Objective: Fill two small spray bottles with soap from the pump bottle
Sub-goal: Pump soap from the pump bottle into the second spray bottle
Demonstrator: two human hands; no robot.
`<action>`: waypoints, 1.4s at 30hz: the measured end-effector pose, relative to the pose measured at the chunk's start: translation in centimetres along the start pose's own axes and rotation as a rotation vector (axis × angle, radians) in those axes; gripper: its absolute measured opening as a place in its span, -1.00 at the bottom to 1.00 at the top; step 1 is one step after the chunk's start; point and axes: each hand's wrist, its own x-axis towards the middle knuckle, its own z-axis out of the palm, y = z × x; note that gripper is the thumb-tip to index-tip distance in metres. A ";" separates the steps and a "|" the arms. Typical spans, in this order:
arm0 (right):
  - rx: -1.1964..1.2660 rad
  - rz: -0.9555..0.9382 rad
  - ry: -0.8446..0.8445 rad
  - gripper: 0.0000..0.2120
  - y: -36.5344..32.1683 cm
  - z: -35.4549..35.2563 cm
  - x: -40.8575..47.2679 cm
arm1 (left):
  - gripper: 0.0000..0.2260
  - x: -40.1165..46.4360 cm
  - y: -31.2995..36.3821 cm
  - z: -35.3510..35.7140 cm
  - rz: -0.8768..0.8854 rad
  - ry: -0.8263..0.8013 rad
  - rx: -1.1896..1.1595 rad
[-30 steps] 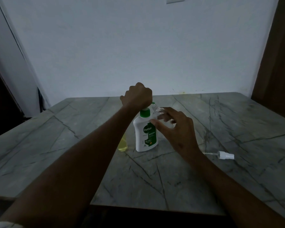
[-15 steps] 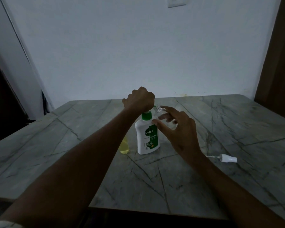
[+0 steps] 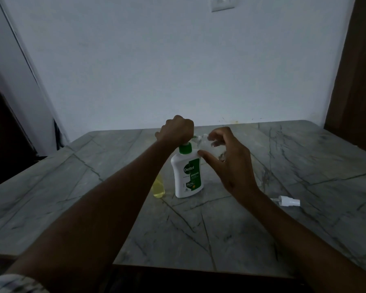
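A white and green Dettol pump bottle stands upright in the middle of the marble table. My left hand is closed over its pump head, which is hidden. My right hand holds a small clear spray bottle tilted, with its open neck at the pump's spout. A second small bottle with yellow liquid stands just left of the pump bottle, partly hidden by my left forearm. A white spray cap with its tube lies on the table to the right.
A white wall rises behind the table's far edge, with a switch plate at the top. A dark wooden panel stands at the right, and a dark doorway at the left.
The view has tilted up a little. My right hand has raised the clear bottle slightly higher against the spout. My left hand stays on the pump head.
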 end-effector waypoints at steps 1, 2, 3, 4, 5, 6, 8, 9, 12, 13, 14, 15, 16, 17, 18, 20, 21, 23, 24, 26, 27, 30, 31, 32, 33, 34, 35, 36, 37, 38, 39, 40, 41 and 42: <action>0.002 -0.011 0.004 -0.59 0.1 -0.2 0.0 | -0.87 0.0 -0.1 0.0 0.004 -0.011 -0.007; 0.005 -0.023 0.010 -0.58 0.2 -0.4 0.0 | -0.85 0.1 -0.1 -0.1 -0.002 -0.024 -0.017; 0.011 -0.032 0.015 -0.58 0.3 -0.5 -0.1 | -0.86 0.2 0.0 -0.1 -0.009 -0.035 -0.031; 0.018 -0.037 0.019 -0.57 0.5 -0.6 -0.2 | -0.88 0.4 0.0 -0.1 -0.017 -0.039 -0.059; 0.024 -0.040 0.019 -0.57 0.6 -0.7 -0.4 | -0.89 0.5 0.0 -0.1 -0.026 -0.040 -0.078; 0.027 -0.040 0.017 -0.57 0.7 -0.6 -0.6 | -0.89 0.6 0.0 -0.1 -0.032 -0.037 -0.096; 0.024 -0.043 0.012 -0.57 0.9 -0.5 -0.9 | -0.87 0.4 0.0 0.0 -0.030 -0.024 -0.106; 0.017 -0.042 0.012 -0.57 0.9 -0.4 -1.0 | -0.85 0.2 0.1 0.0 -0.022 -0.016 -0.102; 0.001 -0.037 0.022 -0.56 1.0 -0.1 -1.0 | -0.84 0.1 0.1 0.1 -0.025 0.013 -0.070; -0.003 -0.038 0.026 -0.56 1.0 -0.1 -1.0 | -0.85 0.1 0.1 0.0 -0.034 0.016 -0.070; -0.006 -0.036 0.027 -0.55 1.0 0.0 -1.0 | -0.86 0.2 0.1 0.1 -0.036 0.015 -0.071; -0.006 -0.034 0.027 -0.55 1.1 0.0 -1.1 | -0.87 0.3 0.0 0.1 -0.032 0.012 -0.075; -0.009 -0.032 0.028 -0.54 1.2 0.1 -1.1 | -0.88 0.4 -0.1 0.2 -0.023 0.006 -0.079; -0.014 -0.031 0.031 -0.54 1.2 0.2 -1.1 | -0.89 0.5 -0.1 0.2 -0.015 0.000 -0.081; -0.022 -0.031 0.035 -0.54 1.2 0.3 -1.1 | -0.88 0.6 -0.2 0.1 -0.009 -0.008 -0.081; -0.037 -0.035 0.041 -0.54 1.4 0.4 -1.1 | -0.88 0.9 -0.3 0.0 -0.006 -0.042 -0.072; -0.040 -0.038 0.041 -0.54 1.5 0.4 -1.1 | -0.88 1.1 -0.3 -0.1 0.000 -0.063 -0.071; -0.049 -0.041 0.043 -0.54 1.6 0.4 -1.1 | -0.84 1.1 -0.1 -0.3 0.003 -0.078 -0.077; -0.057 -0.044 0.044 -0.54 1.7 0.3 -1.2 | -0.82 1.1 -0.1 -0.3 0.003 -0.071 -0.077; -0.061 -0.043 0.043 -0.54 1.8 0.3 -1.3 | -0.83 1.2 -0.1 -0.2 0.006 -0.049 -0.074; -0.056 -0.039 0.045 -0.54 1.8 0.4 -1.3 | -0.85 1.2 0.0 -0.1 0.013 -0.036 -0.077; -0.052 -0.034 0.050 -0.54 1.8 0.5 -1.3 | -0.86 1.0 -0.1 0.2 0.025 -0.011 -0.066; -0.055 -0.039 0.051 -0.55 1.9 0.5 -1.3 | -0.87 0.9 -0.2 0.2 0.022 -0.004 -0.068; -0.056 -0.042 0.053 -0.55 1.9 0.5 -1.3 | -0.89 0.7 -0.1 0.2 0.016 0.001 -0.082; -0.057 -0.041 0.053 -0.55 1.9 0.5 -1.3 | -0.89 0.6 -0.2 0.3 0.010 0.001 -0.092; -0.056 -0.038 0.051 -0.54 2.0 0.5 -1.3 | -0.89 0.6 -0.2 0.3 0.009 -0.008 -0.094; -0.056 -0.036 0.050 -0.54 2.1 0.5 -1.4 | -0.89 0.5 -0.2 0.3 0.008 -0.019 -0.091; -0.055 -0.037 0.051 -0.54 2.1 0.5 -1.4 | -0.88 0.5 -0.2 0.2 0.008 -0.028 -0.092; -0.052 -0.040 0.051 -0.54 2.1 0.5 -1.4 | -0.88 0.5 -0.2 0.1 0.004 -0.034 -0.100; -0.047 -0.043 0.052 -0.55 2.0 0.6 -1.4 | -0.87 0.4 -0.1 -0.1 -0.001 -0.042 -0.109; -0.043 -0.044 0.052 -0.55 2.0 0.6 -1.4 | -0.86 0.3 0.0 -0.3 -0.002 -0.053 -0.112; -0.039 -0.043 0.051 -0.55 2.0 0.6 -1.4 | -0.86 0.2 0.1 -0.5 -0.003 -0.063 -0.113; -0.038 -0.039 0.050 -0.55 2.0 0.6 -1.5 | -0.86 0.1 0.2 -0.6 -0.001 -0.068 -0.102; -0.039 -0.037 0.048 -0.55 2.1 0.6 -1.5 | -0.86 0.1 0.2 -0.7 0.003 -0.067 -0.090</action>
